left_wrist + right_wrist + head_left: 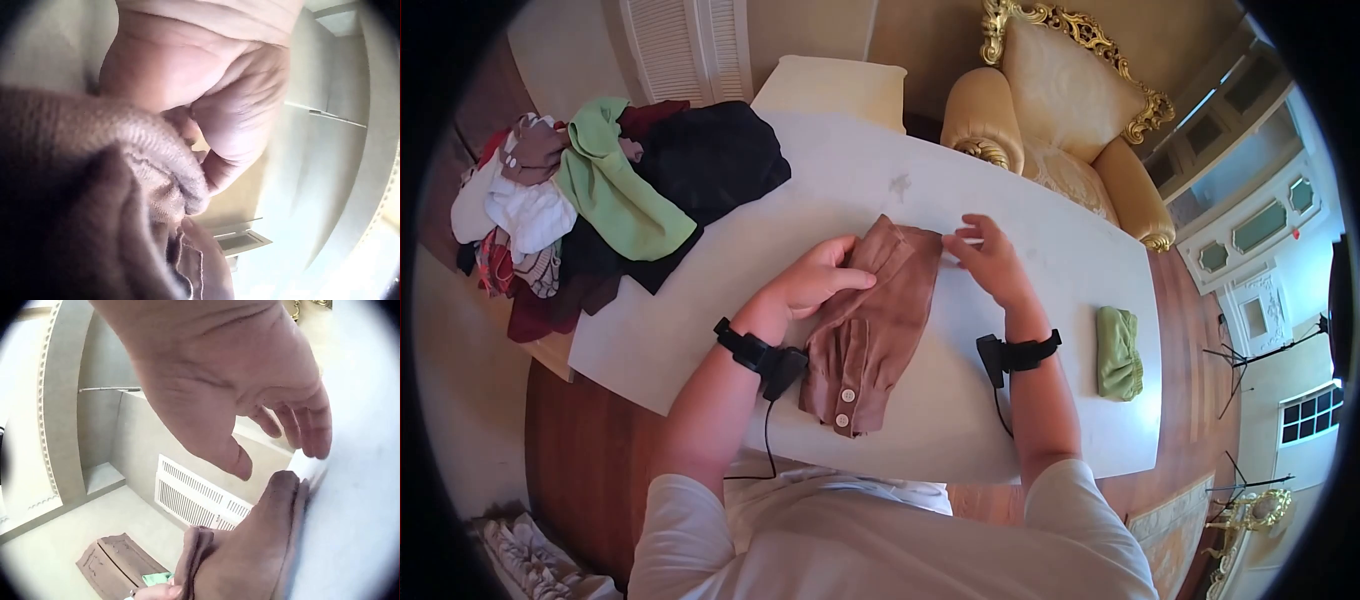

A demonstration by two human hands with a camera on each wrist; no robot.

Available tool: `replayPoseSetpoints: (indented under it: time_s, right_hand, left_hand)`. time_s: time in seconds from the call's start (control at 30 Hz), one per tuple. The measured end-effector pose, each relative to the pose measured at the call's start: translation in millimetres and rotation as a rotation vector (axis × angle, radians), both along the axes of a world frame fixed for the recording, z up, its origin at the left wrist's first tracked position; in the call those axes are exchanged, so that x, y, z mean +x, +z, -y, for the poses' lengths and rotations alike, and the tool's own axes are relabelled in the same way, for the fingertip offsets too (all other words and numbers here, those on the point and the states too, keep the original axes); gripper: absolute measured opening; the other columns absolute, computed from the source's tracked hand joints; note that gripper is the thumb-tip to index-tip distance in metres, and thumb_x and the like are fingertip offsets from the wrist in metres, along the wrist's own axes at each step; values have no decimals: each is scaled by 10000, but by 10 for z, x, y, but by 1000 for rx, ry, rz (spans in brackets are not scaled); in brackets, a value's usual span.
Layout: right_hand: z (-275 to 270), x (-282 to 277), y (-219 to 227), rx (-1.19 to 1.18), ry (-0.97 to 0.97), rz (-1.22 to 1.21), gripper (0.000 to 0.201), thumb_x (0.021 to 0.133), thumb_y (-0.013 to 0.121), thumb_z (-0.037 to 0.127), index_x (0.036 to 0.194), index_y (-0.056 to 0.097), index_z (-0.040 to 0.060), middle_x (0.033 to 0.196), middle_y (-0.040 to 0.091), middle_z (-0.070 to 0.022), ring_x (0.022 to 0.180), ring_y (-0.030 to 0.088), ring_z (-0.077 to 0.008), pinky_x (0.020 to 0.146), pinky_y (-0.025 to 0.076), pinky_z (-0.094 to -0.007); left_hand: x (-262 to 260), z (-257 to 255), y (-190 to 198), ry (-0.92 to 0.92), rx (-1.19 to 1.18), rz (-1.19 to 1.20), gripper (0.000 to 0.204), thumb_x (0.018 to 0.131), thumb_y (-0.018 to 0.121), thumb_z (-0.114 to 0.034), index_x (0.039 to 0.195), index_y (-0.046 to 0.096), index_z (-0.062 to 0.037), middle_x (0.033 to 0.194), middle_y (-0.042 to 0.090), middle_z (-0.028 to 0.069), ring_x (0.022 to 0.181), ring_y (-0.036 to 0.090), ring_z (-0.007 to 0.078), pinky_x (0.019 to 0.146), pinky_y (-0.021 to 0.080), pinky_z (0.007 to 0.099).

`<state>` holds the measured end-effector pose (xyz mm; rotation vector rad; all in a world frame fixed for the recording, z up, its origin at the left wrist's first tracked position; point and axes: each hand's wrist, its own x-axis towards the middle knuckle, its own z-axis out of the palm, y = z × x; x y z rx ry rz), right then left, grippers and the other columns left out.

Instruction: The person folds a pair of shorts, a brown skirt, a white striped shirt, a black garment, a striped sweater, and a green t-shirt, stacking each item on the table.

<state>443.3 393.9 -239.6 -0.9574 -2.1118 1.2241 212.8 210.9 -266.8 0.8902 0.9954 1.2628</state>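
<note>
A brown button-up garment, folded into a narrow bundle, lies on the table in front of me. Two pale buttons show on its near end. My left hand pinches the garment's left edge, thumb on top and fingers partly hidden by cloth. In the left wrist view, brown fabric fills much of the lower left, up against the fingers. At the garment's far right corner is my right hand, its fingers loosely bent and holding nothing. The right wrist view has this hand above the garment's folded edge.
The white table carries a heap of mixed clothes at its far left, with a green garment and a black one on it. A folded green garment lies at the right. Beyond stands a gold armchair.
</note>
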Motion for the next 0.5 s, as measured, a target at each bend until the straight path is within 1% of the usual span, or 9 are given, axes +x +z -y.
replayPoseSetpoints:
  time_s: [0.03, 0.13, 0.23, 0.33, 0.43, 0.5]
  right_hand:
    - [24, -4, 24, -166, 5, 9, 631, 946, 783, 281, 1361, 531, -122, 1155, 689, -210, 1003, 710, -250, 822, 609, -359]
    - [108, -32, 120, -497, 94, -14, 707, 950, 793, 332, 1393, 507, -138, 1143, 684, -211, 1002, 707, -230, 787, 615, -338]
    - [130, -71, 62, -614, 186, -59, 723, 949, 796, 331, 1419, 494, -128, 1155, 687, -182, 1019, 700, -225, 830, 610, -358]
    - [186, -105, 15, -605, 204, -147, 711, 962, 782, 334, 1409, 496, -139, 1178, 685, -155, 1082, 683, -233, 898, 596, -376]
    - [253, -174, -27, -725, 187, -218, 608, 985, 755, 279, 1385, 533, -120, 1238, 680, -141, 1172, 658, -242, 967, 570, -389]
    - [319, -204, -8, -912, 270, -291, 556, 993, 739, 236, 1392, 541, -97, 1274, 675, -145, 1210, 647, -242, 999, 553, -388]
  left_hand:
    - [9, -2, 15, 6, 9, 16, 424, 945, 669, -22, 1361, 594, 0, 1290, 680, 59, 1170, 640, 147, 1031, 503, 325]
    - [14, 5, 43, 13, 32, 60, 476, 936, 650, -16, 1406, 573, -1, 1336, 660, 74, 1224, 623, 172, 1080, 478, 349]
    - [-8, 39, 72, 5, 45, 108, 505, 927, 625, -8, 1428, 561, 2, 1364, 649, 92, 1261, 615, 198, 1115, 460, 374]
    - [-12, 82, 134, -12, 51, 181, 526, 922, 612, -5, 1444, 549, 11, 1389, 640, 104, 1284, 610, 217, 1132, 452, 385]
    - [-24, 96, 148, -32, 60, 221, 542, 925, 616, -8, 1460, 534, 20, 1415, 629, 112, 1306, 602, 227, 1144, 445, 387]
    - [-20, 109, 165, -32, 59, 231, 549, 930, 618, -5, 1470, 523, 24, 1426, 624, 113, 1314, 599, 231, 1149, 442, 387]
